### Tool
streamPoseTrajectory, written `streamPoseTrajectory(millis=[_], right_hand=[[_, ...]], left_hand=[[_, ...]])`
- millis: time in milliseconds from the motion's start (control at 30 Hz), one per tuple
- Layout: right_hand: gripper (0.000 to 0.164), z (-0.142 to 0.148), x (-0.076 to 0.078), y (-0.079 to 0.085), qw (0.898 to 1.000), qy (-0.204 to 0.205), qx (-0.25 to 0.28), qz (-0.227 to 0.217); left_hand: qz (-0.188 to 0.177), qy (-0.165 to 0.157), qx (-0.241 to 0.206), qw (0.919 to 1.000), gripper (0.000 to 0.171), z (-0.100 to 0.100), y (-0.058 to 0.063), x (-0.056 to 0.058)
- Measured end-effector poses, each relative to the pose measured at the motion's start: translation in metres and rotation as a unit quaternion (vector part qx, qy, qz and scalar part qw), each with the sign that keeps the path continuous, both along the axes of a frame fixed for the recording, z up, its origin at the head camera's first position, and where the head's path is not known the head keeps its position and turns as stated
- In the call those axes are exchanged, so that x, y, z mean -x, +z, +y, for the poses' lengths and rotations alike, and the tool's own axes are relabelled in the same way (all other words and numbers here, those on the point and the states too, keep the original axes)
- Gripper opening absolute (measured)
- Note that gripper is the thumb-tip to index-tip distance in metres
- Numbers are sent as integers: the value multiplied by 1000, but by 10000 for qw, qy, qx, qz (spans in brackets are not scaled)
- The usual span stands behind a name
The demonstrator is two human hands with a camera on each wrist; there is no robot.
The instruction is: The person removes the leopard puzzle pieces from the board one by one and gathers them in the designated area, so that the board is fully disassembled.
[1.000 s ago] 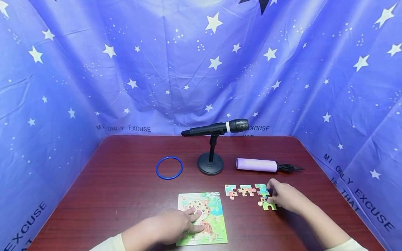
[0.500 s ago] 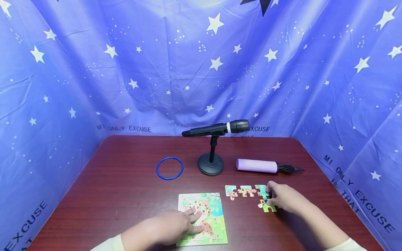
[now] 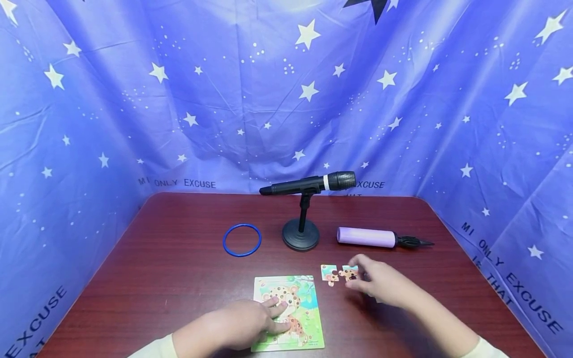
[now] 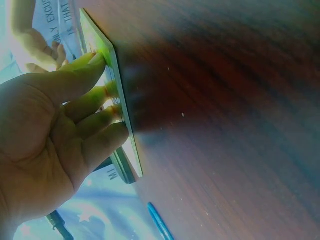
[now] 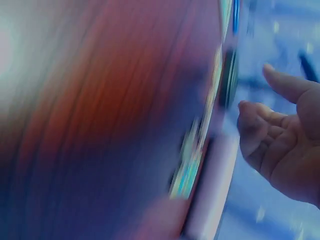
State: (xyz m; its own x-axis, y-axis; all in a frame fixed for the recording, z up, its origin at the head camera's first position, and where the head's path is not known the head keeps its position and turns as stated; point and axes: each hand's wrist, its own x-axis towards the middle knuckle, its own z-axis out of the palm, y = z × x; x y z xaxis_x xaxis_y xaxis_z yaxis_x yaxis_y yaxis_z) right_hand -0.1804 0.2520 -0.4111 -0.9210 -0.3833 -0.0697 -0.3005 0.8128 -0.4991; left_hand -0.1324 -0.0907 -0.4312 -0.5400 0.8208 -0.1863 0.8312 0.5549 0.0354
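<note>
My left hand (image 3: pixel 241 320) rests with spread fingers on a jigsaw puzzle board (image 3: pixel 311 303) showing a spotted cartoon animal. In the left wrist view those straight fingertips press the board's face (image 4: pixel 131 155). To the right of the board lies a corner puzzle piece (image 3: pixel 329 273), with a spotted puzzle piece (image 3: pixel 348 274) beside it. My right hand (image 3: pixel 380 283) is over the spotted piece, thumb and fingers apart around its right side, and it hides the pieces farther right. The right wrist view shows the right hand (image 5: pixel 280 140) holding nothing, above pieces (image 5: pixel 185 180) on the table.
Behind the board stands a black microphone (image 3: pixel 295 185) on a round-based stand (image 3: pixel 300 234). A blue ring (image 3: pixel 242 255) lies to its left. A purple hand pump (image 3: pixel 367 237) with a black nozzle lies to its right. Starry blue cloth (image 3: pixel 250 99) surrounds the red-brown table (image 3: pixel 179 219).
My right hand has let go of the rightmost puzzle pieces and shifted left over the spotted piece. My left hand and the board have stayed put.
</note>
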Motion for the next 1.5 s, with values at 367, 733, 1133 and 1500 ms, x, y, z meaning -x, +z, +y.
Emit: streamPoseTrajectory(millis=[367, 733, 1133, 1500], right_hand=[[68, -95, -30, -17, 9898, 1341, -430, -219], [52, -109, -29, -24, 9843, 1551, -832, 152], [56, -113, -30, -29, 9852, 1493, -828, -160], [48, -113, -26, -24, 9813, 1691, -835, -379]], left_hand=[[-186, 85, -189, 9996, 59, -1, 1, 0], [43, -9, -159, 9999, 60, 0, 0, 1], [343, 274, -704, 9966, 42, -11, -9, -9], [-349, 619, -566, 9959, 40, -7, 0, -3]])
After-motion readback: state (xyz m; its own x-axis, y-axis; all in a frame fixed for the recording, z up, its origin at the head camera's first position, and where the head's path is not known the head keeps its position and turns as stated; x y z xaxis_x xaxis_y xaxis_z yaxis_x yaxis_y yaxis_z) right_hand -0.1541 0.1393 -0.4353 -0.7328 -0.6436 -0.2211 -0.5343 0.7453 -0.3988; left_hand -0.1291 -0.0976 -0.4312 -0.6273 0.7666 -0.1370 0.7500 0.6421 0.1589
